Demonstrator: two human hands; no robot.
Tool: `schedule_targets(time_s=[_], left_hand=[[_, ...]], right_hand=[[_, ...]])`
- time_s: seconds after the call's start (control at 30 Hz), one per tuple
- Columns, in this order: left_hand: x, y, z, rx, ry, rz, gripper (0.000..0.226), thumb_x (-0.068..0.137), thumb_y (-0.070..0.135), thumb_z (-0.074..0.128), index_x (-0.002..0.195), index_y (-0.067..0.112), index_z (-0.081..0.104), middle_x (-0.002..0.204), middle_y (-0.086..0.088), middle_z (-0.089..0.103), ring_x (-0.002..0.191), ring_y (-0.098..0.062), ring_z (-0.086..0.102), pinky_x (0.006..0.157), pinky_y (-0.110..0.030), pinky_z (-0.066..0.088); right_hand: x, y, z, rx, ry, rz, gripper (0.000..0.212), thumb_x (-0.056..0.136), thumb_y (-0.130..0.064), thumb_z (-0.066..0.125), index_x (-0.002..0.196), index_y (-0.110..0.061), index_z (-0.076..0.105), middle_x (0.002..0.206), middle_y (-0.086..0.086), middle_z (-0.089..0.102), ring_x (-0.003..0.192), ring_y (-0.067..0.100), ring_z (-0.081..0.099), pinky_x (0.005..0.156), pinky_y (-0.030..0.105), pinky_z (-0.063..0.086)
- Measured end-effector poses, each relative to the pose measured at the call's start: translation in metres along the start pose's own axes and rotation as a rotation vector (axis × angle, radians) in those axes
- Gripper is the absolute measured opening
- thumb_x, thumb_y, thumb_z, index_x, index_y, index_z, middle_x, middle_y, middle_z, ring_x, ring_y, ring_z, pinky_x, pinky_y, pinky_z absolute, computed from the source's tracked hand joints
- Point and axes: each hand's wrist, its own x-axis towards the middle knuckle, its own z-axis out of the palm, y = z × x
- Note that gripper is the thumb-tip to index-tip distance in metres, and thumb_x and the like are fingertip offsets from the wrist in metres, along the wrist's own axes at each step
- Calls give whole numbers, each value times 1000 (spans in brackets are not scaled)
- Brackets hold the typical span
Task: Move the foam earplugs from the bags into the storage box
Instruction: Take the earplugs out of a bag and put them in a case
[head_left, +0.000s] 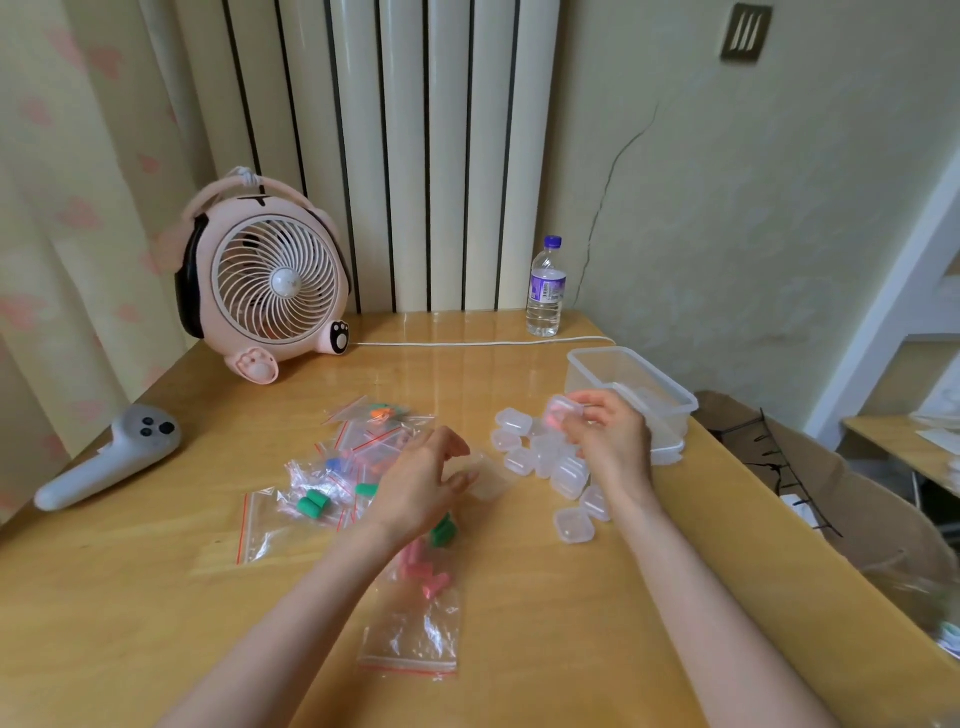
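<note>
Head view: nearest the camera, on the glossy yellow wooden worktop (571, 649), lies a clear zip bag with a red seal (415, 639). Pink foam earplugs (423, 571) are bunched at its far end, with a pair of green foam earplugs (444, 532) just beyond. Above these the left hand (423, 478) hovers with curled fingers beside a small flat clear bag (491, 483); whether it pinches that bag cannot be told. To its left sprawls a heap of clear zip bags (337, 473) holding green, blue and orange plugs.

The right hand (610, 441) pinches a small clear plastic case (563, 408) at the fingertips, something pink-red showing inside. It is raised over a cluster of similar small clear cases (545, 460). Just behind stands the clear rectangular plastic storage box (631, 382), open at the top.

Farther back are a white handheld controller (109, 457) at the left edge, a pink cartoon desk fan (265, 280), a white cable (483, 343) and a clear water bottle with a purple cap (545, 288) by the radiator.

The plugs look feather-light, soft and springy, likely to squash under pressure and roll if dropped. A gentle fingertip pinch across the middle should suit them. The bags appear limp and slick, so they are probably best held by a bottom corner and tipped out once the seal is open.
</note>
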Motion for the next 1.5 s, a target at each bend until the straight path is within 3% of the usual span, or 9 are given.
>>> schedule_targets(time_s=[0.2,0.3,0.47,0.67,0.77,0.93,1.17,1.27,1.5], left_hand=[[-3,2,21,201,-83,23,32,86,25,59,116,16,53,122,-1,52,118,-20,43,91,-26,34],[3,4,29,385,-89,20,32,86,37,57,112,19,55,119,0,53,118,-20,43,92,-27,33],[6,5,37,514,43,59,21,92,22,45,104,11,59,110,-6,56,110,-25,50,83,-32,39],[5,7,28,291,145,150,11,88,22,56,89,15,63,95,-1,65,97,-24,56,78,-33,40],[3,29,13,64,220,223,6,86,21,62,84,17,64,82,11,65,82,-13,61,66,-24,41],[-6,62,3,-156,215,290,4,87,20,64,89,17,62,79,12,66,75,-1,59,70,-25,48],[-28,90,31,-351,73,232,11,88,17,62,98,15,59,89,10,64,75,2,58,65,-8,42],[-34,107,48,-385,-26,260,4,88,13,62,92,14,61,85,4,66,72,-7,60,64,-12,44],[-58,148,86,-410,-149,325,6,88,11,62,88,17,60,88,4,67,80,-17,64,72,-24,49]], right_hand=[[56,-1,-41,-214,305,-52,17,78,-13,67,94,-18,65,92,7,68,92,29,63,85,41,50],[75,0,-53,-423,238,-60,35,81,-10,64,116,-9,61,117,15,62,113,32,53,95,36,40],[61,4,-51,-499,99,-82,24,84,-11,62,107,-15,66,113,8,65,108,27,57,92,32,41],[12,5,-33,-371,-259,-205,27,79,-8,68,96,-29,68,98,-11,66,79,7,57,83,25,47],[-9,-3,-25,-401,-501,-277,36,75,-17,74,107,-32,65,104,-17,60,96,2,51,82,12,38],[-25,-15,-29,-258,-341,-309,10,79,-13,72,82,-21,67,81,-13,66,87,4,59,80,11,40],[-58,-6,-106,-150,-202,-109,28,82,3,62,76,-23,69,83,-5,68,73,5,60,64,14,48],[-80,1,-153,-261,-138,-40,17,82,-3,66,81,-20,67,88,-11,66,80,-4,57,65,2,41],[-150,33,-268,-258,-142,307,6,82,-7,67,87,-7,71,80,11,65,58,11,49,49,11,39]])
